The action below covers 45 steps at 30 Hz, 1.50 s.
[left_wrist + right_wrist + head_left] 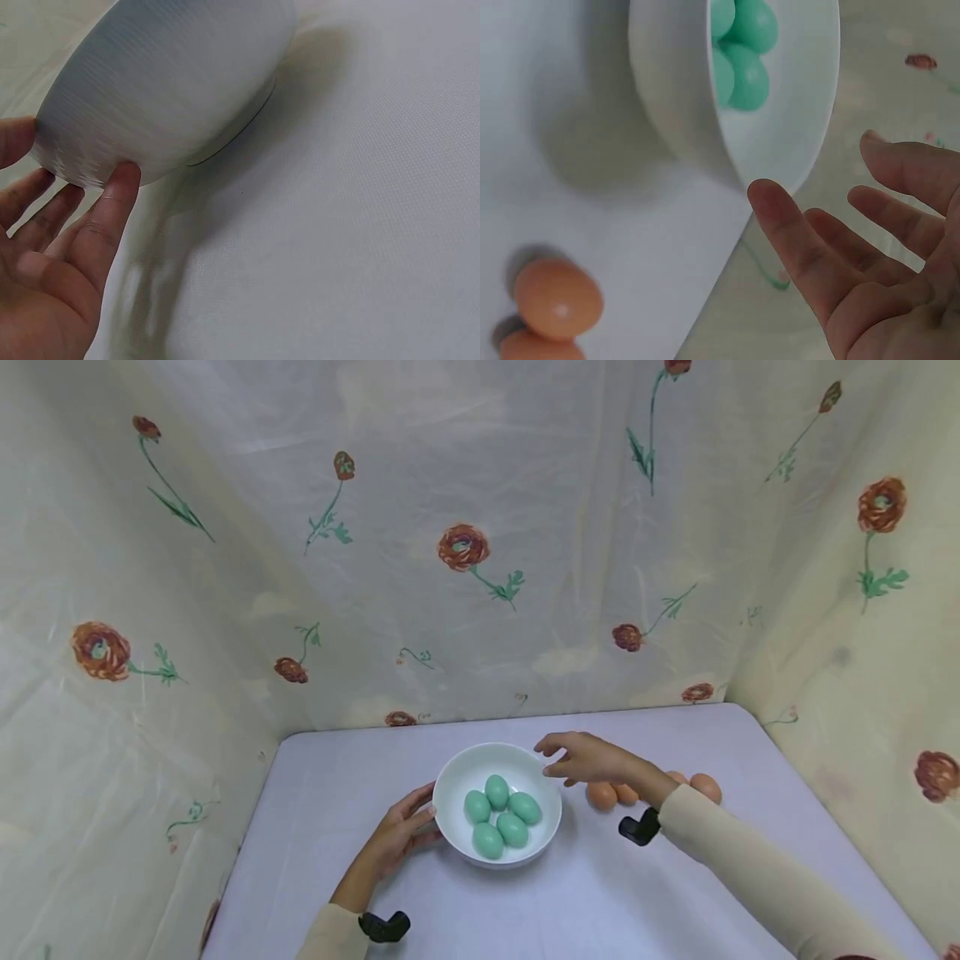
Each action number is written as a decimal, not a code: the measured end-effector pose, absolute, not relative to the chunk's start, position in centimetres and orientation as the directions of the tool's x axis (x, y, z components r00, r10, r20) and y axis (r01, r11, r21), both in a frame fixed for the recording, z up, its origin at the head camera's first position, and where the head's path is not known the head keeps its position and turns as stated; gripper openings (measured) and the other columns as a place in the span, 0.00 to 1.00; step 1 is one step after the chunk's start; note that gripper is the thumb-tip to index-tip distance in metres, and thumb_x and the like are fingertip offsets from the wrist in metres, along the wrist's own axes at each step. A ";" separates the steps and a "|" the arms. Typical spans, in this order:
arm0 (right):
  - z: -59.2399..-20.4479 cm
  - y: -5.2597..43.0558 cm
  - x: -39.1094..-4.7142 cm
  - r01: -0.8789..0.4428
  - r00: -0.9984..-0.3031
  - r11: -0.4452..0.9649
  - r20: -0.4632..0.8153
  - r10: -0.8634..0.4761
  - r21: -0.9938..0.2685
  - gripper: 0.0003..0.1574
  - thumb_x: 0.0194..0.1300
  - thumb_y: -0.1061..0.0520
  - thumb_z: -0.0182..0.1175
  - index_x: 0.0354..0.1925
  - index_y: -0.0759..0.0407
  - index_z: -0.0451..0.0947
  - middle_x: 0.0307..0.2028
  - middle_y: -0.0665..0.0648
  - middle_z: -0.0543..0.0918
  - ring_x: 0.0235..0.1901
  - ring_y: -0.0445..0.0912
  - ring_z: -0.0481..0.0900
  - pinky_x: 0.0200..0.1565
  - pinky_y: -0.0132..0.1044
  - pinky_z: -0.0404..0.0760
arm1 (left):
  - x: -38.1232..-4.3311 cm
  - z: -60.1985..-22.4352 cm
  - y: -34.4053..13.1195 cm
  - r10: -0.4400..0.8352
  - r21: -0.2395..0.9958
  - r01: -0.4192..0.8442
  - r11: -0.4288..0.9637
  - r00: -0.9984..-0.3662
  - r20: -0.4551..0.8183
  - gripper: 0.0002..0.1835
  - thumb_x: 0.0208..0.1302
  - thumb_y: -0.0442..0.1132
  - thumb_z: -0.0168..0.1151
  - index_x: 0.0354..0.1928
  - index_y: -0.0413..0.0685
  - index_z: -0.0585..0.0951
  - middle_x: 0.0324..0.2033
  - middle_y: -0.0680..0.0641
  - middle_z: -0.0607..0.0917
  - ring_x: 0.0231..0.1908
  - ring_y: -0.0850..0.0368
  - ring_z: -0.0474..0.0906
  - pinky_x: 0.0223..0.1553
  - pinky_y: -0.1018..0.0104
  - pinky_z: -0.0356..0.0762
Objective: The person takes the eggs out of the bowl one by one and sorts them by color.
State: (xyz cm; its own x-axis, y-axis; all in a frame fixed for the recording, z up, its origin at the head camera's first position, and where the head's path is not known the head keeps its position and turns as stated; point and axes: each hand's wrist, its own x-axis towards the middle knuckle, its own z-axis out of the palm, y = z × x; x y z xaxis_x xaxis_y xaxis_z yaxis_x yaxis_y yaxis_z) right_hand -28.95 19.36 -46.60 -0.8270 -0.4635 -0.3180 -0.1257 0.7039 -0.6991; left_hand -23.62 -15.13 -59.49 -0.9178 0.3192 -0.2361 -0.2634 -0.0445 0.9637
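Observation:
A white bowl [461,768] on the table holds several pale green eggs [497,792]. My left hand [401,831] rests against its left side; in the left wrist view the spread fingertips [124,176] meet the outer wall of the bowl [172,82]. Over by the right rim is my right hand [585,757], its fingers spread loosely and holding nothing. In the right wrist view its nearest fingertip [769,195] overlaps the rim. Several brown eggs [602,796] lie on the table right of the bowl, partly hidden by my right hand and forearm.
A white cloth covers the table [330,768]. Flower-printed curtains [555,635] rise along its back and both sides. Black straps [640,827] sit at both wrists. Two of the brown eggs [559,298] show at the lower left of the right wrist view.

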 end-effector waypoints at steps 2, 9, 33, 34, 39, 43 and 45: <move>-46.8 17.9 -29.0 -0.146 -0.804 0.694 -0.324 -0.499 -0.705 0.27 0.68 0.58 0.64 0.64 0.61 0.73 0.60 0.67 0.77 0.47 0.52 0.85 0.41 0.40 0.90 | -23.6 -59.6 -15.2 0.314 0.963 -0.267 -0.045 -0.919 -0.240 0.33 0.71 0.45 0.61 0.75 0.50 0.64 0.76 0.41 0.60 0.64 0.46 0.75 0.59 0.51 0.82; -47.8 13.4 -29.1 -0.163 -0.749 0.661 -0.345 -0.566 -0.732 0.25 0.67 0.62 0.64 0.62 0.58 0.75 0.61 0.68 0.77 0.47 0.56 0.86 0.43 0.44 0.90 | -23.4 -59.8 -15.4 0.313 0.966 -0.257 -0.038 -0.921 -0.233 0.35 0.71 0.47 0.62 0.75 0.49 0.63 0.77 0.41 0.59 0.67 0.44 0.73 0.59 0.51 0.82; -50.3 7.0 -29.6 -0.377 -0.671 0.736 -0.382 -0.635 -0.561 0.23 0.64 0.62 0.67 0.58 0.59 0.79 0.58 0.63 0.81 0.49 0.49 0.83 0.45 0.37 0.86 | -24.3 -59.4 -15.4 0.328 0.966 -0.256 -0.040 -0.916 -0.229 0.34 0.71 0.45 0.61 0.75 0.47 0.63 0.76 0.39 0.60 0.63 0.47 0.76 0.59 0.51 0.83; -50.4 6.9 -29.7 -0.394 -0.670 0.739 -0.380 -0.638 -0.547 0.23 0.64 0.62 0.67 0.58 0.58 0.80 0.58 0.62 0.81 0.51 0.50 0.82 0.47 0.37 0.86 | -24.3 -59.4 -15.4 0.329 0.965 -0.258 -0.043 -0.916 -0.230 0.34 0.71 0.45 0.61 0.75 0.47 0.63 0.76 0.39 0.60 0.63 0.47 0.76 0.59 0.51 0.83; -51.0 6.3 -29.7 -0.460 -0.657 0.739 -0.370 -0.657 -0.493 0.20 0.63 0.64 0.67 0.54 0.54 0.83 0.56 0.59 0.83 0.57 0.53 0.80 0.57 0.43 0.83 | -24.1 -59.7 -15.4 0.328 0.964 -0.259 -0.051 -0.917 -0.229 0.34 0.71 0.44 0.61 0.75 0.47 0.63 0.76 0.39 0.59 0.62 0.47 0.77 0.59 0.51 0.82; -51.2 5.9 -29.5 -0.501 -0.644 0.728 -0.362 -0.674 -0.468 0.20 0.62 0.65 0.67 0.53 0.54 0.84 0.55 0.59 0.84 0.58 0.54 0.79 0.62 0.46 0.80 | -24.0 -59.8 -15.4 0.319 0.964 -0.262 -0.052 -0.919 -0.233 0.33 0.72 0.44 0.61 0.75 0.48 0.63 0.76 0.39 0.59 0.63 0.46 0.76 0.59 0.50 0.82; -51.3 5.8 -29.4 -0.511 -0.641 0.728 -0.362 -0.677 -0.458 0.20 0.62 0.65 0.67 0.53 0.54 0.84 0.55 0.58 0.85 0.57 0.53 0.80 0.62 0.46 0.79 | -24.0 -59.8 -15.4 0.317 0.962 -0.266 -0.053 -0.919 -0.236 0.33 0.72 0.44 0.60 0.75 0.48 0.63 0.76 0.39 0.59 0.63 0.46 0.76 0.59 0.50 0.82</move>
State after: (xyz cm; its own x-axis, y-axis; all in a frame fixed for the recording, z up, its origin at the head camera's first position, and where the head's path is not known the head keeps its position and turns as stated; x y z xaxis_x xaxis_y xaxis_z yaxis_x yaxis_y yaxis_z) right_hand -29.44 5.80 -51.32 -0.6409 -0.6771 -0.3618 -0.5107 0.7279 -0.4576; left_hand -24.02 -15.35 -59.80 -0.9185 0.3170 -0.2363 -0.2661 -0.0533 0.9625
